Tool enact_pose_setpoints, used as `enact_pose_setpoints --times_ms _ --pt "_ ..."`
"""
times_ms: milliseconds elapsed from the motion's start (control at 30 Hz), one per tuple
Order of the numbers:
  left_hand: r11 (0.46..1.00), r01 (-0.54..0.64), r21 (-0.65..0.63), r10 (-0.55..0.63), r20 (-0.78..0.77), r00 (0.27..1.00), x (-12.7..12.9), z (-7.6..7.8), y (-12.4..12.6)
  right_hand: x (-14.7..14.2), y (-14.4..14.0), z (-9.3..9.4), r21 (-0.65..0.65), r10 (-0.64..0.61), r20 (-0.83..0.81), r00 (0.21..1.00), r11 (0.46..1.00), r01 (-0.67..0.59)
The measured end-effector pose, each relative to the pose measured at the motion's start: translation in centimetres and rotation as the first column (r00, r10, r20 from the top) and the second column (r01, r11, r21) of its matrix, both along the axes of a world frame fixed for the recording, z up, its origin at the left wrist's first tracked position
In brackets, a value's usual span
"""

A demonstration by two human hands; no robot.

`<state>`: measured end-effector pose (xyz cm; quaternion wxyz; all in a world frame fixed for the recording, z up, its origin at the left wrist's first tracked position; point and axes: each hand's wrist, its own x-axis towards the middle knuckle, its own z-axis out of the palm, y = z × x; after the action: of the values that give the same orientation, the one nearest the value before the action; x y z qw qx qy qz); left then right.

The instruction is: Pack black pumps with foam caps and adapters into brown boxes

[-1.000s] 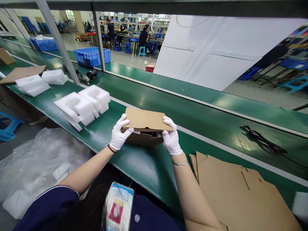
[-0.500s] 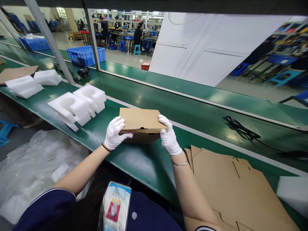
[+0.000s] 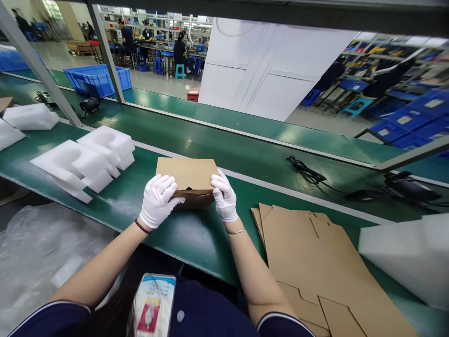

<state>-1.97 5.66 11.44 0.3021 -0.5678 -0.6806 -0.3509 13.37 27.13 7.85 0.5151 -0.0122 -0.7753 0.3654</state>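
A closed brown cardboard box (image 3: 187,173) is between my two white-gloved hands over the green bench. My left hand (image 3: 157,199) grips its left front corner, the thumb along the front face. On the opposite side, my right hand (image 3: 224,194) holds the right front corner with bent fingers. A small dark notch shows at the middle of the lid's front edge. Left of the box lie white foam inserts (image 3: 87,157) with rounded cut-outs. Flat cardboard blanks (image 3: 315,252) are stacked to the right of my right forearm.
More white foam (image 3: 407,252) stands at the far right, with another piece (image 3: 31,117) at far left. A coiled black cable (image 3: 307,169) lies on the green conveyor (image 3: 217,140). Behind are a blue crate (image 3: 94,79) and a metal post (image 3: 105,51). Plastic bags (image 3: 45,252) lie below left.
The view has turned to the right, so the surroundings appear shifted left. Both hands still hold the box, and the left hand's fingers sit nearer its front corner.
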Motion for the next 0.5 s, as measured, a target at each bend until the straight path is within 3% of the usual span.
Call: enact_pose_setpoints --times_ms 133,333,500 --pt "0.999 0.041 -0.032 -0.039 0.068 0.997 -0.8 -0.3 0.1 -0.3 -0.6 -1.2 0.035 -0.132 -0.013 0.991 0.991 0.133" --pt "0.994 0.103 0.038 -0.101 -0.048 0.994 -2.7 -0.3 1.5 -0.4 -0.3 -2.0 0.259 -0.296 -0.079 0.952 0.916 0.306" --pt "0.997 0.059 0.055 -0.066 0.135 0.989 -1.7 -1.2 1.5 0.0 -2.1 -1.2 0.283 -0.415 0.015 0.91 0.874 0.394"
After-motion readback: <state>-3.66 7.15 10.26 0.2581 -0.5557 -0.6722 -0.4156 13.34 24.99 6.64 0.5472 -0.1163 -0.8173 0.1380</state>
